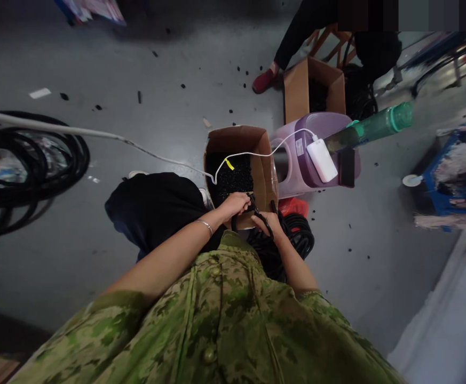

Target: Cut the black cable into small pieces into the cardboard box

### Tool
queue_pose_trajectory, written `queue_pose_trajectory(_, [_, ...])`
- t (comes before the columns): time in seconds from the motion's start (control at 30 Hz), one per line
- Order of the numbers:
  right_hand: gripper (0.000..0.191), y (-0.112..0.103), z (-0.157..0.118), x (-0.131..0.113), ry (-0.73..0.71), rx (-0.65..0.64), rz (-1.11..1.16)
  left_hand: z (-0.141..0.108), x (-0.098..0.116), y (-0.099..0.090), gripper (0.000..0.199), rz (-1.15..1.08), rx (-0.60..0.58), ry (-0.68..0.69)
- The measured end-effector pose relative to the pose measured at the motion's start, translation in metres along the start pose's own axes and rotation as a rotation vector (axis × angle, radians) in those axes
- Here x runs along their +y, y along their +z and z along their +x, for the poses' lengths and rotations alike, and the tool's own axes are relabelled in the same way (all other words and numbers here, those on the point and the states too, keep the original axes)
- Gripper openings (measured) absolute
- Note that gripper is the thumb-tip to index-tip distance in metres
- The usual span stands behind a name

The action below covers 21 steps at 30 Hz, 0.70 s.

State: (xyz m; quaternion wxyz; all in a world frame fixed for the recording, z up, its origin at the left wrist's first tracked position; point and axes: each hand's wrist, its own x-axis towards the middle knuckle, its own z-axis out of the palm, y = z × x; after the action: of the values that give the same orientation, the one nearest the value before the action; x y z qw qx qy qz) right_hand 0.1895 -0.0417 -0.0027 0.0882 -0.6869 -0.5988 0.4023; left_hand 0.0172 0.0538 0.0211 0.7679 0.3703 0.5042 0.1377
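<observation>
A cardboard box (262, 173) stands between my knees and the purple stool, holding many small black pieces (235, 178). Over its near edge, my left hand (236, 205) is closed around a black hose (235, 222), its fingertips pinched together. Just right of it, my right hand (268, 223) grips black-handled scissors (265, 220), whose blades point up and left to the hose near my left fingertips. How far the blades are apart is too small to tell.
A purple stool (291, 176) carries a white power bank (322, 160) and a green bottle (380, 125). A white cable (152, 154) crosses the box. Black hose coils (78, 165) lie left. A seated person's leg (292, 37) is beside another box (295, 90).
</observation>
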Motion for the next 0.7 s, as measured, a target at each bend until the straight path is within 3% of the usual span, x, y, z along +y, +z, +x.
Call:
queue_pose_trajectory(0.3, [0.052,0.015,-0.004,-0.005,-0.033,0.154,-0.134,-0.001,0.001,0.003,0.031,-0.011,0.034,-0.032])
queue_pose_trajectory(0.57, [0.060,0.027,-0.006,0.003,0.037,0.209,-0.092,-0.006,0.001,0.005,0.017,-0.247,0.063,-0.290])
queue_pose_trajectory(0.7, [0.062,0.028,-0.005,0.006,0.019,0.218,-0.088,-0.007,-0.002,0.005,0.018,-0.208,0.143,-0.291])
